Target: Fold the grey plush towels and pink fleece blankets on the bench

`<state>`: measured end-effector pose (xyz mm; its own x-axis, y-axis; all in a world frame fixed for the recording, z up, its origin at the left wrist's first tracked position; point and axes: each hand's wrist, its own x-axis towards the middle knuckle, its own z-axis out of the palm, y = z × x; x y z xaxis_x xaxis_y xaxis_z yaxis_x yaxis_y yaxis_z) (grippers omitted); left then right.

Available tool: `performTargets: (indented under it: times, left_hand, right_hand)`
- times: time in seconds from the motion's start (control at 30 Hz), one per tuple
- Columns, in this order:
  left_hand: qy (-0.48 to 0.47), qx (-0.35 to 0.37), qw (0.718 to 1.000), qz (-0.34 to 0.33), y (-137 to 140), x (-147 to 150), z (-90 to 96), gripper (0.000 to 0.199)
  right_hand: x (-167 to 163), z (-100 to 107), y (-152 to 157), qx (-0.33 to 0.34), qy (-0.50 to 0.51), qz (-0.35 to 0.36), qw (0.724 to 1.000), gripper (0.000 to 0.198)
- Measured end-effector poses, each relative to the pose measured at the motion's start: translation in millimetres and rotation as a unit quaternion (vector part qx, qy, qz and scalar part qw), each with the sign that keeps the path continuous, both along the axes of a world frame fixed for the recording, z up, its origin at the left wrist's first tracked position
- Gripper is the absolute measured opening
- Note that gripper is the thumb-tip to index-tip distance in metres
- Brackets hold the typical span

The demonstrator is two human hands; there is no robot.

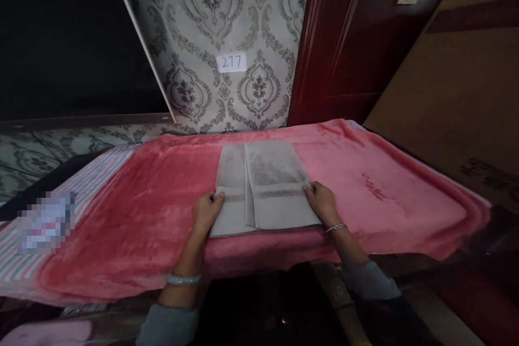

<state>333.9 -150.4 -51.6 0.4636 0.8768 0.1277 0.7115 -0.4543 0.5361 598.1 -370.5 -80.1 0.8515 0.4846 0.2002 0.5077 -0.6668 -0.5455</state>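
A grey towel (279, 173), with a darker band across it, lies folded on a pink-red plush blanket (170, 184). Its right part is folded over towards the left, and a narrower left part shows beyond that fold's edge. My left hand (206, 211) pinches the towel's left edge near the band, thumb on top. On the opposite side, my right hand (321, 201) grips the right folded edge at about the same height. Fingers beneath the cloth are hidden on both sides.
Striped cloth (101, 173) shows at the left, with a blurred-out packet (46, 223) on it. A black screen (77, 38) stands at the back left. A large cardboard box (458, 102) leans in from the right. A paper label (231, 62) reading 277 is on the wall.
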Motion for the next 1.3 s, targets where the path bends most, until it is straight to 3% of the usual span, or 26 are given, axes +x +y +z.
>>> performTargets:
  times: [0.1, 0.2, 0.3, 0.43, 0.6, 0.73, 0.87, 0.93, 1.0, 1.07, 1.13, 1.2, 1.3]
  left_hand:
    - [0.014, 0.005, 1.000, -0.007, -3, 0, 2.8, 0.036]
    - [0.026, -0.001, 1.000, -0.017, -4, -2, 2.9, 0.037]
    - [0.008, -0.011, 1.000, -0.027, -4, -3, 1.7, 0.037]
    - [-0.015, -0.012, 0.999, -0.026, -3, -5, 1.2, 0.035]
    - [-0.014, -0.012, 1.000, -0.023, -2, -5, 2.1, 0.035]
    - [-0.009, -0.019, 1.000, -0.023, -2, -4, 2.5, 0.035]
    - [-0.017, -0.035, 0.999, -0.021, -1, -8, 2.5, 0.035]
    - [-0.035, -0.004, 0.999, -0.012, -1, -9, 4.5, 0.032]
    - [-0.073, 0.090, 0.993, -0.019, -7, -6, 8.8, 0.030]
    - [-0.108, 0.193, 0.972, -0.083, -19, 4, 14.1, 0.036]
    - [-0.110, 0.240, 0.943, -0.202, -35, 19, 17.3, 0.044]
    - [-0.079, 0.238, 0.916, -0.312, -50, 34, 15.7, 0.053]
    - [-0.014, 0.213, 0.905, -0.368, -62, 43, 4.2, 0.065]
  right_hand:
    - [-3, -7, -5, 0.035, 0.008, 0.037, 0.999, 0.038]
    - [-15, -19, -15, 0.067, -0.062, 0.098, 0.991, 0.057]
    - [-28, -27, -23, 0.023, -0.119, 0.109, 0.987, 0.061]
    - [-37, -12, -18, -0.034, -0.131, 0.097, 0.986, 0.064]
    - [-48, 17, 18, -0.059, -0.185, 0.155, 0.969, 0.063]
    - [-51, 15, 38, -0.123, -0.129, 0.165, 0.970, 0.063]
    - [-53, 11, 36, -0.136, -0.113, 0.159, 0.971, 0.063]
    - [-53, 11, 29, -0.145, -0.102, 0.180, 0.968, 0.063]
    - [-47, 16, 23, -0.155, -0.083, 0.222, 0.959, 0.063]
    - [-35, 25, 23, -0.151, -0.072, 0.262, 0.950, 0.062]
    - [-22, 39, 32, -0.128, -0.087, 0.281, 0.947, 0.058]
    - [-12, 55, 50, -0.109, -0.112, 0.282, 0.947, 0.055]
    - [-5, 69, 86, -0.125, -0.137, 0.287, 0.940, 0.053]
